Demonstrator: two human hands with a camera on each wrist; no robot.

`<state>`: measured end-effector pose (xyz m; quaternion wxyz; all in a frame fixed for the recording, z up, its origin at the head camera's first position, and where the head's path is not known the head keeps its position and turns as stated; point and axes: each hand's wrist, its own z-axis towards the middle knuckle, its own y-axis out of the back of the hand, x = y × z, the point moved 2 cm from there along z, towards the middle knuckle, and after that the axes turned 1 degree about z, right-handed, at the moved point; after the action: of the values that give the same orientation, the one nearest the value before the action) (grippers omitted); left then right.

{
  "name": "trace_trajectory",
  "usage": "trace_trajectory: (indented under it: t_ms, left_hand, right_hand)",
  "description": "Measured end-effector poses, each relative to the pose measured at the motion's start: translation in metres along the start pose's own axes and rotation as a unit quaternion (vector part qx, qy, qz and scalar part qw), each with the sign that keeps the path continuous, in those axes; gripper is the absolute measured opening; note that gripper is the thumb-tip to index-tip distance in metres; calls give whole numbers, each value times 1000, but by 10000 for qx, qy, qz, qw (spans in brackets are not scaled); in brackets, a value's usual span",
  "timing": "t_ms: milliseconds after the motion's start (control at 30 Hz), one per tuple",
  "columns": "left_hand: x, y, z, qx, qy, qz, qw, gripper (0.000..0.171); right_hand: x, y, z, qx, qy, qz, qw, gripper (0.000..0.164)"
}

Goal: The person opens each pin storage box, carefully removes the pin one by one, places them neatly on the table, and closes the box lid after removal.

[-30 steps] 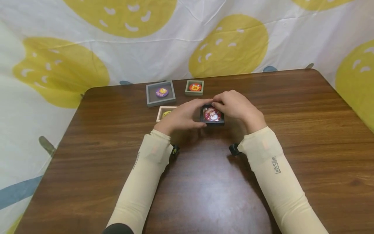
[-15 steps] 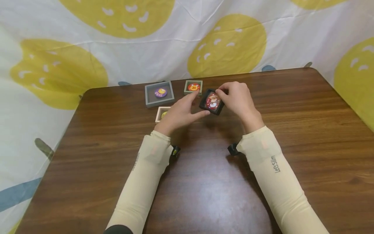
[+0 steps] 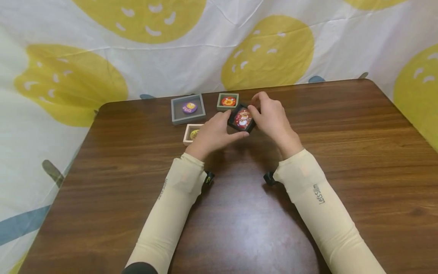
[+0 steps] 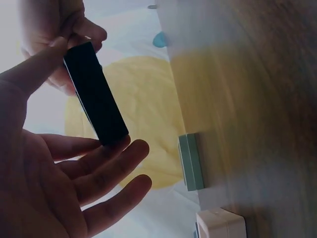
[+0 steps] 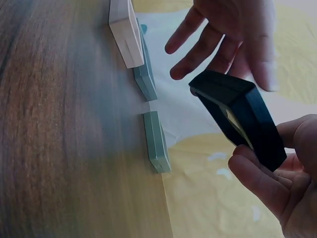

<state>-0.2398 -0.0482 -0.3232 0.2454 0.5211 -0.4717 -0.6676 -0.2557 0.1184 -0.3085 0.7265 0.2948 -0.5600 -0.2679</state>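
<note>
Zero movement in the surface (image 3: 102, 182), or in gray frame (image 3: 187, 121), cream frame (image 4: 223, 225) and green frame (image 3: 227, 109) on it. Change limited to black frame (image 4: 96, 94): over the last second, moved up or away, turned from square to askew, then shifted left, deeper into left hand (image 3: 215, 133). Reads as mid-air reorienting, probably; not set down yet. Pinched at its right end by right hand (image 3: 272, 120); spanned by left hand, thumb and fingertips at opposite edges, firmness unclear. Sits between both hands, tilted, clear of the surface, near green frame. Smallest: red disc (image 3: 243, 118) inside it, print visible from above.
</note>
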Motion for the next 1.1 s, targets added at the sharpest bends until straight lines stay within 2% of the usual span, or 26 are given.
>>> trace_trajectory:
  t_ms: [133, 267, 400, 500, 667, 800, 967, 1100]
  left_hand:
    - [-1, 2, 1, 16, 18, 141, 9999, 80]
    - [0, 4, 2, -51, 60, 111, 9999, 82]
    - [1, 4, 4, -82, -74, 78, 9999, 84]
    - [1, 2, 5, -84, -212, 30, 9997, 87]
    - [1, 2, 4, -275, -328, -149, 9990, 94]
    - [2, 1, 3, -385, -317, -335, 9982, 94]
    - [2, 0, 4, -528, -168, -543, 9970, 81]
    - [2, -1, 5, -618, -125, -555, 9965, 67]
  right_hand:
    - [0, 1, -1, 103, -42, -96, 9999, 38]
    - [1, 1, 1, 452, -175, -507, 9975, 48]
    - [-1, -1, 2, 926, -345, -792, 9919, 57]
    - [-2, -2, 1, 1127, -220, -799, 9902, 56]
    - [-1, -4, 1, 1062, 90, -745, 9915, 52]
    - [0, -3, 1, 926, 164, -664, 9934, 47]
    - [0, -3, 0, 1034, -205, -314, 9939, 45]
    - [0, -3, -1, 1093, -389, -245, 9929, 43]
